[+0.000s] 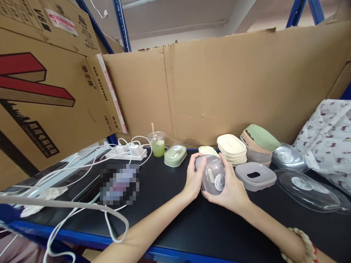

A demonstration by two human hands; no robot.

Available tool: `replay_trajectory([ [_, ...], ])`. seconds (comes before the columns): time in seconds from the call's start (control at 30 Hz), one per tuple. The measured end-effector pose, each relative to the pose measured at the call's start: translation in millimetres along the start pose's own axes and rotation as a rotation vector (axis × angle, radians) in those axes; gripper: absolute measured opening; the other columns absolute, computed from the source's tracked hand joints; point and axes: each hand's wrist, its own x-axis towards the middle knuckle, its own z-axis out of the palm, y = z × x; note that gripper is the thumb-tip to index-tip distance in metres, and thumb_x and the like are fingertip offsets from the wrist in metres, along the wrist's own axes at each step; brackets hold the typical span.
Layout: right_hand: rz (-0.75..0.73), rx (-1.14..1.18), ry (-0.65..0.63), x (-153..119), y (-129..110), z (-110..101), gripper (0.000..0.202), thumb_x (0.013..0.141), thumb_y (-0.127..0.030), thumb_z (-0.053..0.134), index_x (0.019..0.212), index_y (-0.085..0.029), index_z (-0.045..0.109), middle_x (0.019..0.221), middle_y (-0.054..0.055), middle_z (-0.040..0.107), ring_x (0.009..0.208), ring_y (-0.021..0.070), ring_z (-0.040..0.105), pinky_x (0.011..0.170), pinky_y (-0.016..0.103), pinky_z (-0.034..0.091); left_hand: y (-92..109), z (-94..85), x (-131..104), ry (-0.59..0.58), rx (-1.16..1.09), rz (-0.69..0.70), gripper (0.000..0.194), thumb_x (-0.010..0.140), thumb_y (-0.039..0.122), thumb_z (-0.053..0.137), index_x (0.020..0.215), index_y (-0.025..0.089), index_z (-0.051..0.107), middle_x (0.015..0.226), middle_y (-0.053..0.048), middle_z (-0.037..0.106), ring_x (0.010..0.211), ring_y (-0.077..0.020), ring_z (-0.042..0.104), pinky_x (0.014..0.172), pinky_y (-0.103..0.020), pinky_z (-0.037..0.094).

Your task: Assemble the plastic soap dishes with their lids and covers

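Both hands hold a grey oval container with a clear domed lid [212, 175], tilted on its side just above the black tabletop [178, 223]. My left hand [194, 179] grips its left end. My right hand [231, 186] cups its right side and underside. A round sticker on the lid faces me. A green container with a clear lid [175, 155] stands just behind my left hand.
Behind the hands are a stack of cream lids [231, 148], stacked grey, brown and green trays [257, 144], a grey tray [255, 176] and clear lids [307, 188]. A green drink cup [157, 144], power strip [126, 151] and cables lie left. Cardboard walls surround the table.
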Motion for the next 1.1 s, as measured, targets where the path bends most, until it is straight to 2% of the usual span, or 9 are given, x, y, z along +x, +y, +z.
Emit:
replay_trajectory([
  [0.1,0.060,0.011,-0.038,1.6,0.6,-1.1,0.109,0.054,-0.041,0.066,0.143,-0.023,0.007,0.135,0.017,0.038,0.110,0.0356,0.053,0.067,0.043,0.054,-1.5,-0.1,2.2,-0.022,-0.018,-0.045,0.032,0.080,0.047,0.045,0.092,0.019,0.055,0.098,-0.004,0.060,0.094,-0.0185,0.055,0.082,-0.028,0.045],
  [0.2,0.044,0.016,-0.018,1.9,1.1,-0.5,0.106,0.054,-0.040,0.066,0.143,-0.024,0.010,0.136,0.015,0.037,0.113,0.0348,0.051,0.072,0.043,0.053,-2.9,0.0,3.0,-0.014,-0.007,-0.060,0.030,0.080,0.044,0.044,0.092,0.018,0.056,0.097,-0.005,0.061,0.093,-0.0185,0.056,0.081,-0.027,0.045],
  [0.4,0.021,0.008,0.017,0.1,-0.4,1.8,0.101,0.055,-0.040,0.064,0.142,-0.024,0.016,0.134,0.014,0.040,0.113,0.0338,0.050,0.074,0.043,0.053,-4.2,0.9,2.9,0.060,0.025,-0.069,0.027,0.085,0.034,0.035,0.084,0.018,0.057,0.092,-0.004,0.060,0.092,-0.0180,0.055,0.084,-0.028,0.043],
  [0.57,-0.003,0.012,0.039,0.3,-1.3,0.9,0.094,0.056,-0.038,0.061,0.140,-0.024,0.021,0.131,0.012,0.043,0.108,0.0317,0.054,0.073,0.042,0.053,-8.0,3.7,3.2,0.166,-0.060,-0.243,0.028,0.086,0.028,0.033,0.081,0.018,0.058,0.091,-0.005,0.060,0.092,-0.0184,0.055,0.085,-0.028,0.042],
  [0.7,-0.003,-0.002,0.028,1.3,3.6,0.9,0.086,0.059,-0.040,0.060,0.137,-0.025,0.027,0.132,0.010,0.044,0.110,0.0308,0.053,0.072,0.042,0.054,-13.0,3.6,4.6,0.143,-0.202,-0.358,0.033,0.087,0.040,0.035,0.085,0.016,0.058,0.092,-0.006,0.061,0.094,-0.0208,0.055,0.087,-0.031,0.042],
  [0.8,0.012,-0.023,0.000,2.9,8.8,2.9,0.080,0.063,-0.045,0.057,0.136,-0.025,0.030,0.133,0.009,0.044,0.114,0.0306,0.050,0.072,0.041,0.053,-13.1,2.0,5.9,0.090,-0.215,-0.340,0.033,0.081,0.047,0.048,0.086,0.016,0.058,0.094,-0.006,0.061,0.097,-0.0217,0.054,0.086,-0.030,0.042],
  [0.93,0.007,-0.031,-0.012,5.6,12.2,7.6,0.079,0.066,-0.050,0.054,0.136,-0.023,0.031,0.132,0.010,0.044,0.116,0.0305,0.049,0.073,0.041,0.053,-8.3,0.6,6.3,0.104,-0.148,-0.337,0.023,0.069,0.029,0.067,0.086,0.018,0.058,0.094,-0.004,0.061,0.095,-0.0197,0.055,0.083,-0.026,0.043],
  [1.1,-0.010,-0.031,0.009,11.1,9.5,4.9,0.067,0.073,-0.052,0.047,0.132,-0.021,0.038,0.128,0.012,0.046,0.111,0.0301,0.051,0.071,0.041,0.052,-5.2,-0.8,4.6,0.165,-0.128,-0.382,0.010,0.073,0.020,0.064,0.081,0.016,0.059,0.088,-0.004,0.060,0.090,-0.0181,0.056,0.082,-0.026,0.043],
])
